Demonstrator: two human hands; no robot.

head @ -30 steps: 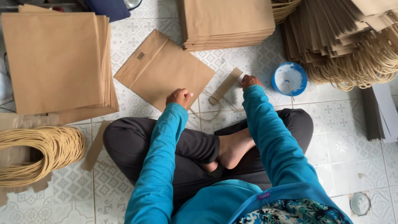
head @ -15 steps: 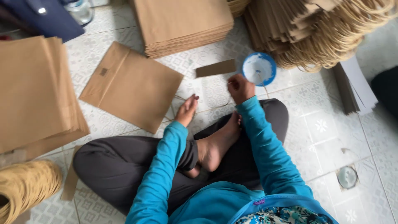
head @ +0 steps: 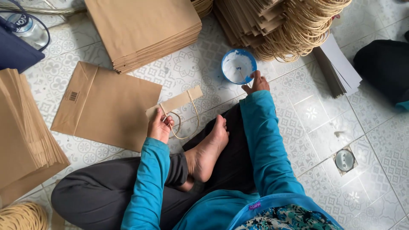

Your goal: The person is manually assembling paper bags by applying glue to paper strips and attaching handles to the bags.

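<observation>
Your left hand (head: 159, 127) pinches the cardboard strip with its cord loop (head: 174, 103), held just left of the blue glue bowl (head: 238, 66) and over the edge of the flat brown paper bag (head: 108, 106). Your right hand (head: 255, 83) touches the bowl's near rim, fingers curled — whether it grips the stick there, I cannot tell. Take little glue, and keep the strip level so the cord stays put. Half a second ago the strip lay on the floor beside the bowl — now it is lifted, and your right hand has moved up to the rim.
</observation>
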